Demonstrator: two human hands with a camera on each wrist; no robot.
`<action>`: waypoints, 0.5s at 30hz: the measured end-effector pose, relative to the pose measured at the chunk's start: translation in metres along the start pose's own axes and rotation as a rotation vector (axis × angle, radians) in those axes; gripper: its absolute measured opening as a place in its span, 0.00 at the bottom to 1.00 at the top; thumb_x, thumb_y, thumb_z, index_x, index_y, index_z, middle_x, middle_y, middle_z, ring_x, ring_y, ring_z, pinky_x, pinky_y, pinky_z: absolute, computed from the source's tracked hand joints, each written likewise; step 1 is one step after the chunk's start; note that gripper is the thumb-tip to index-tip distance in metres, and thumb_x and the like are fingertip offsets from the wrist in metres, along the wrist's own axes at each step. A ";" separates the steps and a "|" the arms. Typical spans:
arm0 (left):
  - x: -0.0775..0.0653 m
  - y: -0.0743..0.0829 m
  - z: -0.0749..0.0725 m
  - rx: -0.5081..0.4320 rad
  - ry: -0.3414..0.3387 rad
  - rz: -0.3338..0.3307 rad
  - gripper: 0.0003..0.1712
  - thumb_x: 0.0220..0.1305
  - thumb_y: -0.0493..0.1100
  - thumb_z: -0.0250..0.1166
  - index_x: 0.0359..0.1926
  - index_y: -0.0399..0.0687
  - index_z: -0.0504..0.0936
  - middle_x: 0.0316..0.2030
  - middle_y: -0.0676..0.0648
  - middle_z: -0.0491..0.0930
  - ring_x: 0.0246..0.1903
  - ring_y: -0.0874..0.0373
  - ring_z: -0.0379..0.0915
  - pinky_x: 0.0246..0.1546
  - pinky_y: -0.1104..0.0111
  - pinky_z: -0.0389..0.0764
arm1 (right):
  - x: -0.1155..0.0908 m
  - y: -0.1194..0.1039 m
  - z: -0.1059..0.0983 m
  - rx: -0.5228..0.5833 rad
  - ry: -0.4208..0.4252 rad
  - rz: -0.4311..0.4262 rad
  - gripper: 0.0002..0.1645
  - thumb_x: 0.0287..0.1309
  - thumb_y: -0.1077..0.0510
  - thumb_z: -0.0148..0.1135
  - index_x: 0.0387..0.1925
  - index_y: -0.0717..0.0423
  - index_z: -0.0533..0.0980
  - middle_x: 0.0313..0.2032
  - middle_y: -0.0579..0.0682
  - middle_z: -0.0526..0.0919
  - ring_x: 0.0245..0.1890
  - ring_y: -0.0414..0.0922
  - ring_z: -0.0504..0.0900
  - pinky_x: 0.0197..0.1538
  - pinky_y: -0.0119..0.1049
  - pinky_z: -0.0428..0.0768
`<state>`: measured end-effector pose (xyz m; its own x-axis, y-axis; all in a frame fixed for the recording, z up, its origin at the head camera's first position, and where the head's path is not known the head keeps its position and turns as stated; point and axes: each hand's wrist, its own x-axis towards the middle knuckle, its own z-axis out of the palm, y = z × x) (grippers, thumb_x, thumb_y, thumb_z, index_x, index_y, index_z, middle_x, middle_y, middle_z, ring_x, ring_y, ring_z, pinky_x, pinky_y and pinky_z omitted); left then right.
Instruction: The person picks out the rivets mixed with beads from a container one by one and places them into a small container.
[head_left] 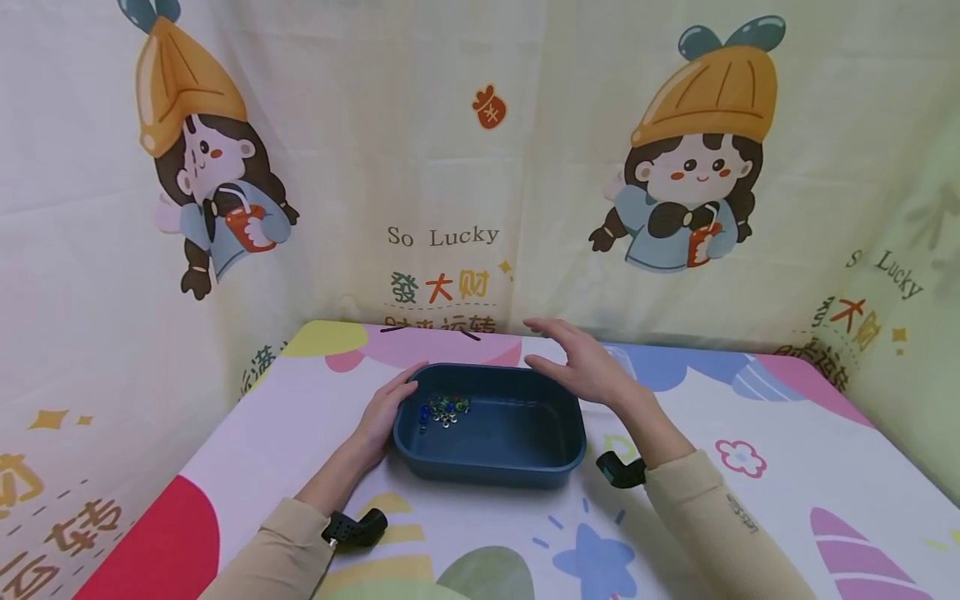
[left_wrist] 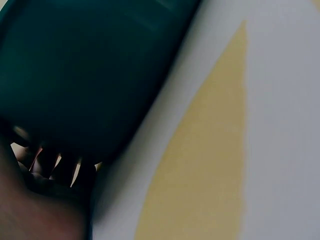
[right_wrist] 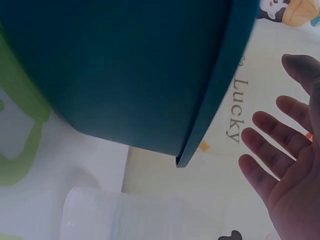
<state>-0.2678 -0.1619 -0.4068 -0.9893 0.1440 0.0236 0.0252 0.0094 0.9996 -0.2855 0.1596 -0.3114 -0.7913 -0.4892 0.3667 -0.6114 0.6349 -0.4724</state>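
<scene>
- Sitting upright on the patterned table cover (head_left: 300, 442), approx. mid-view: dark-blue tub (head_left: 517, 437), open side up;
- small shiny beads (head_left: 447, 407), mixed cols. (blue, green, silver-ish, some reddish), lie loose on its floor toward the L end; too small to count;
- L hand (head_left: 384, 410) holds the tub's L end, thumb at the rim, fingers along the outer wall; L wrist view dark & blurry, so exact finger placement can't be told;
- R hand (head_left: 581, 358) wide, fingers spread & a bit bent, nothing in it; it's up by the far R corner, apart from the wall per R wrist view;
- clear cylinder (right_wrist: 95, 217) near the tub's R end, cut off by the frame edge; can't tell if anything's inside;
- handling (a guess): tub prob. light, stiff plastic; smooth walls, so maybe slippy; not fragile;
- best hold: both short ends, fingers under the lip, thumbs over the rim; keep level, as beads would prob. slide w/ any tilt;
- beads prob. hard, slick, v. light; pinch singly w/ fingertips;
- long axis: approx. L-R; short ends face L & R, long sides near & far; rounded corners, no obvious front or back
</scene>
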 end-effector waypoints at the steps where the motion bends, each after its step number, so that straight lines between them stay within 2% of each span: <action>1: 0.000 0.000 0.000 0.000 -0.001 0.000 0.28 0.79 0.45 0.42 0.76 0.50 0.65 0.75 0.45 0.59 0.76 0.48 0.47 0.74 0.46 0.45 | 0.001 -0.001 0.000 0.000 -0.002 -0.001 0.36 0.66 0.48 0.66 0.71 0.55 0.68 0.65 0.54 0.74 0.63 0.54 0.73 0.63 0.57 0.72; 8: 0.000 0.000 -0.001 -0.020 -0.008 0.001 0.28 0.79 0.44 0.42 0.76 0.49 0.64 0.75 0.45 0.59 0.76 0.48 0.47 0.74 0.48 0.45 | 0.007 -0.006 0.002 0.009 -0.006 -0.037 0.35 0.66 0.50 0.66 0.70 0.57 0.69 0.64 0.57 0.76 0.61 0.55 0.75 0.61 0.59 0.74; 15: 0.000 0.000 -0.001 -0.024 -0.005 0.002 0.28 0.79 0.44 0.42 0.76 0.49 0.64 0.75 0.45 0.60 0.76 0.48 0.48 0.74 0.48 0.46 | 0.012 -0.014 0.000 0.020 -0.052 -0.022 0.35 0.65 0.49 0.67 0.70 0.56 0.70 0.64 0.54 0.76 0.60 0.53 0.75 0.62 0.56 0.74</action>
<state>-0.2676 -0.1631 -0.4064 -0.9885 0.1491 0.0258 0.0239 -0.0143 0.9996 -0.2866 0.1446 -0.3008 -0.7763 -0.5338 0.3353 -0.6283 0.6120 -0.4803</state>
